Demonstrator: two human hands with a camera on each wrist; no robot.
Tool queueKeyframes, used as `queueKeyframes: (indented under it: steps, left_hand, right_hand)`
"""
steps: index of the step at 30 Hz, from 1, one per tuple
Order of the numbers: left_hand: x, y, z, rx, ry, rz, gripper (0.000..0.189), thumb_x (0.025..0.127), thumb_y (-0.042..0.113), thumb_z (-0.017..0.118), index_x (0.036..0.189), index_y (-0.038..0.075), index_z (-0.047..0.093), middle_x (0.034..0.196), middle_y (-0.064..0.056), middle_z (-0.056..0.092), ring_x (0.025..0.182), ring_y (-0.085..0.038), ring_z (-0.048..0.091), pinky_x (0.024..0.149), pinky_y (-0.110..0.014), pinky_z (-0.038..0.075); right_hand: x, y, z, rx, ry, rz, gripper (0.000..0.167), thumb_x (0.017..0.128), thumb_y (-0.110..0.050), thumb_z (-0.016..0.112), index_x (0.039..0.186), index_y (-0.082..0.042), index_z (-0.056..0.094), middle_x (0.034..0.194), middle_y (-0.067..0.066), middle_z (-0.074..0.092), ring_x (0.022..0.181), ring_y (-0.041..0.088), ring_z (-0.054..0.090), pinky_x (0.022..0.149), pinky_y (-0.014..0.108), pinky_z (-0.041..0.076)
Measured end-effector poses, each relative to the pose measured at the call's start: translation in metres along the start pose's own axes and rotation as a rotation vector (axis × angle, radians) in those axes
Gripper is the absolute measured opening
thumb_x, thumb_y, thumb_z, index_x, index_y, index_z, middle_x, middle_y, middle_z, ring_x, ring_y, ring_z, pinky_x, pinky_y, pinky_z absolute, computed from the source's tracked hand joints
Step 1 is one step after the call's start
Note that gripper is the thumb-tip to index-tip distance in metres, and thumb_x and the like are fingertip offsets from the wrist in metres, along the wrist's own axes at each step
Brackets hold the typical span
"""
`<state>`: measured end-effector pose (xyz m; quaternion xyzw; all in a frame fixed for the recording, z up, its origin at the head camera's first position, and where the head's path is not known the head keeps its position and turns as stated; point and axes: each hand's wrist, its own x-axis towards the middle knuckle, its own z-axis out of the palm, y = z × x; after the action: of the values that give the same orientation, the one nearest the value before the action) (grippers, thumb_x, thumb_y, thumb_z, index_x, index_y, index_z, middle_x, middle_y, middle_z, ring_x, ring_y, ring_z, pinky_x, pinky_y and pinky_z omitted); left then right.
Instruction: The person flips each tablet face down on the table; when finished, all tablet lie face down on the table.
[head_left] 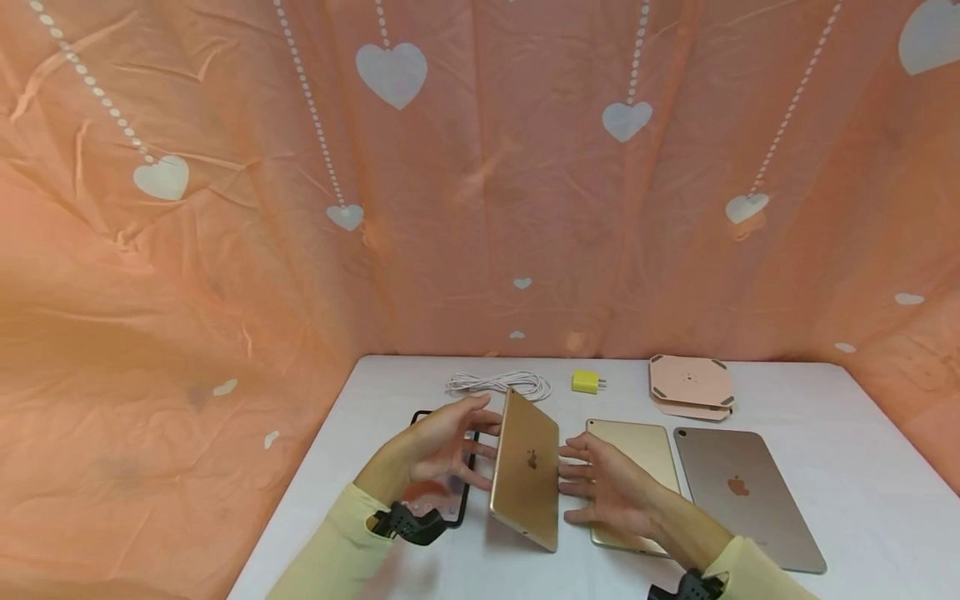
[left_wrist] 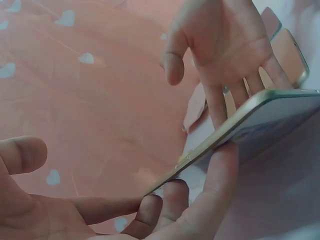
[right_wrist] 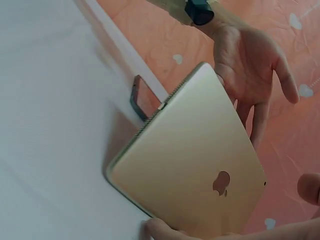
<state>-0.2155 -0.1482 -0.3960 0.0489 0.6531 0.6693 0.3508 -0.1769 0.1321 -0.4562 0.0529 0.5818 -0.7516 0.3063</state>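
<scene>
A gold tablet [head_left: 525, 479] stands tilted on its edge above the white table, its apple-marked back turned toward my right hand. Straight fingers of my left hand [head_left: 442, 442] touch its screen side and left edge, the thumb held apart, as the left wrist view shows. On the other side my right hand [head_left: 618, 487] has its fingers spread, fingertips at the tablet's right edge. Below the left wrist lies a black-edged device [head_left: 442, 506] with a lit screen, partly hidden. A second gold tablet [head_left: 637, 446] lies face down under the right hand.
A grey tablet [head_left: 738, 483] lies face down at the right. Along the back of the table [head_left: 810, 417] are a coiled white cable [head_left: 498, 383], a yellow charger plug [head_left: 585, 382] and a pink folded stand [head_left: 692, 383]. An orange curtain [head_left: 480, 208] with hearts hangs behind.
</scene>
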Motion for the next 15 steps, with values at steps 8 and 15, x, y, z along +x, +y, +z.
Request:
queueKeyframes:
  steps: [8, 15]
  left_hand:
    - [0.006, -0.017, -0.008, -0.015, 0.039, -0.014, 0.077, 0.113, 0.053, 0.04, 0.159, -0.008, 0.039, 0.147, -0.018, 0.044, 0.137, -0.043, 0.053, 0.106, -0.079, 0.052]
    - [0.011, -0.033, -0.007, 0.024, 0.121, -0.021, 0.071, 0.112, 0.052, 0.046, 0.147, -0.008, 0.052, 0.131, -0.014, 0.055, 0.11, -0.029, 0.061, 0.092, -0.071, 0.062]
  right_hand:
    - [0.0, 0.004, 0.007, -0.012, 0.085, -0.043, 0.078, 0.11, -0.04, 0.046, 0.167, 0.007, 0.02, 0.17, 0.041, 0.02, 0.157, 0.064, 0.022, 0.115, 0.084, 0.039]
    - [-0.003, 0.004, 0.008, -0.029, 0.122, -0.061, 0.074, 0.11, -0.037, 0.045, 0.164, 0.009, 0.026, 0.168, 0.037, 0.025, 0.155, 0.06, 0.028, 0.109, 0.084, 0.044]
